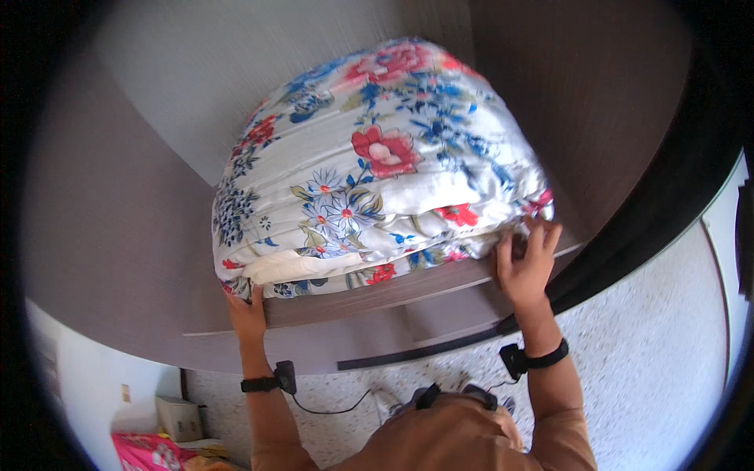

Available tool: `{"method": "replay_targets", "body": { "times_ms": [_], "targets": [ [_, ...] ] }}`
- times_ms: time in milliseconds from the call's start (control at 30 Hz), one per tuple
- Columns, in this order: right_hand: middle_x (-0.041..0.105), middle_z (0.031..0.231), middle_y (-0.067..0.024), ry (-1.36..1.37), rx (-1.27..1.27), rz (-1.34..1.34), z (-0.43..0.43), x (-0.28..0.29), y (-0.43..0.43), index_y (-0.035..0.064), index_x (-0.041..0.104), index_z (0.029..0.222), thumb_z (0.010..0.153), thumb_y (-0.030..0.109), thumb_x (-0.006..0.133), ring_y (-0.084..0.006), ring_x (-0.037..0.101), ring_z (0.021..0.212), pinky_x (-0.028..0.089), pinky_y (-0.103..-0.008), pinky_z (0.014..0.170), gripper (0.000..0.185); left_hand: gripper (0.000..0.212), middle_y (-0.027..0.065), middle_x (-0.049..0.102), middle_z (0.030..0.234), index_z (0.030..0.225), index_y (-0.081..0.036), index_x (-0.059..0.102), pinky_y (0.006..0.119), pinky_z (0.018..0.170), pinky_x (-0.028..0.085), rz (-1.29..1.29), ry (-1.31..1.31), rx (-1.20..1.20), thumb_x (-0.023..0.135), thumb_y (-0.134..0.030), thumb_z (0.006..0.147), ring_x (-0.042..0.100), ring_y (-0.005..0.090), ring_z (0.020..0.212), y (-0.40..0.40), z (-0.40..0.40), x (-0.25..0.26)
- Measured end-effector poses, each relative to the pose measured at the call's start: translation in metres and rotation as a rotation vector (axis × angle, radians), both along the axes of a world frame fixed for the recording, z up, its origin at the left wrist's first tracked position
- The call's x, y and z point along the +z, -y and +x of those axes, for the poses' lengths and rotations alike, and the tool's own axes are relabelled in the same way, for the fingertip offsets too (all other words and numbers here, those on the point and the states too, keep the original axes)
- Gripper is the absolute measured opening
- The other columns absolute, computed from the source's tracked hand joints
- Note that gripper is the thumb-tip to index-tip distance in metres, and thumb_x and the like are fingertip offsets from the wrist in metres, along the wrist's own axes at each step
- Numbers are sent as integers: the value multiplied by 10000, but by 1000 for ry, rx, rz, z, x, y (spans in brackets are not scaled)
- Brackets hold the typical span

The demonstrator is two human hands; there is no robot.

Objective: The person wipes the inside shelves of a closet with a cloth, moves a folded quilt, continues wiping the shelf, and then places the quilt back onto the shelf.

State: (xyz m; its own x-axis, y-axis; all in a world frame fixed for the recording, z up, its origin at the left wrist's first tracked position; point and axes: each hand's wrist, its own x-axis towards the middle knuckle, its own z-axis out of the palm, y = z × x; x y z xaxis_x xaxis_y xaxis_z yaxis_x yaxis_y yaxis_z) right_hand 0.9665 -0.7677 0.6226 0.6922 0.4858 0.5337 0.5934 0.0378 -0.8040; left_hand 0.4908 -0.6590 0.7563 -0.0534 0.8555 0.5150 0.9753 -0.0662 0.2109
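Observation:
A thick folded quilt [406,159], white with red and blue flowers, rests on the wooden shelf [377,297] of a cabinet. Its front edge shows stacked folds, with a plain cream strip at the left. My left hand [247,312] is at the quilt's lower left corner, the fingertips partly hidden against the cloth. At the lower right corner my right hand [526,265] touches the cloth with bent, spread fingers. Whether either hand grips the fabric is hard to make out.
Brown cabinet side panels [118,206] rise left and right of the quilt, with a grey back panel [330,35] behind. Below runs a dark edge strip [418,353]. On the speckled floor [642,353] at lower left stand a beige box [178,419] and pink fabric [147,452].

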Motion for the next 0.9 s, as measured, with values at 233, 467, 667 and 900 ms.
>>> {"method": "replay_targets", "body": {
  "times_ms": [233,467,667,900],
  "targets": [
    [535,993,-198,161,141,-57,27,-32,11,72,602,1220,817,99,667,-369,601,788,515,-397,622,409,793,316,432,1386,1434,59,293,440,1050,358,17,-25,34,621,-429,902,421,465,1272,7,11,-30],
    [651,1001,-214,267,205,-233,55,-52,23,80,563,1277,819,210,692,-406,663,776,547,-446,622,494,599,264,565,1218,1322,46,440,493,971,396,33,-62,97,580,-376,921,537,434,1096,28,40,-63],
    [678,832,-229,338,99,-508,79,-52,30,43,562,1155,834,265,656,-421,664,710,538,-488,616,402,611,229,595,1108,1378,3,423,506,950,388,191,-131,28,591,-299,874,561,408,1025,44,77,-86],
    [662,797,-252,336,-34,-809,105,-61,22,-26,586,824,792,183,634,-427,651,757,518,-511,674,217,645,174,584,935,1377,-17,480,461,794,423,221,-171,-44,582,-355,837,574,319,828,58,103,-105]
  ]
}}
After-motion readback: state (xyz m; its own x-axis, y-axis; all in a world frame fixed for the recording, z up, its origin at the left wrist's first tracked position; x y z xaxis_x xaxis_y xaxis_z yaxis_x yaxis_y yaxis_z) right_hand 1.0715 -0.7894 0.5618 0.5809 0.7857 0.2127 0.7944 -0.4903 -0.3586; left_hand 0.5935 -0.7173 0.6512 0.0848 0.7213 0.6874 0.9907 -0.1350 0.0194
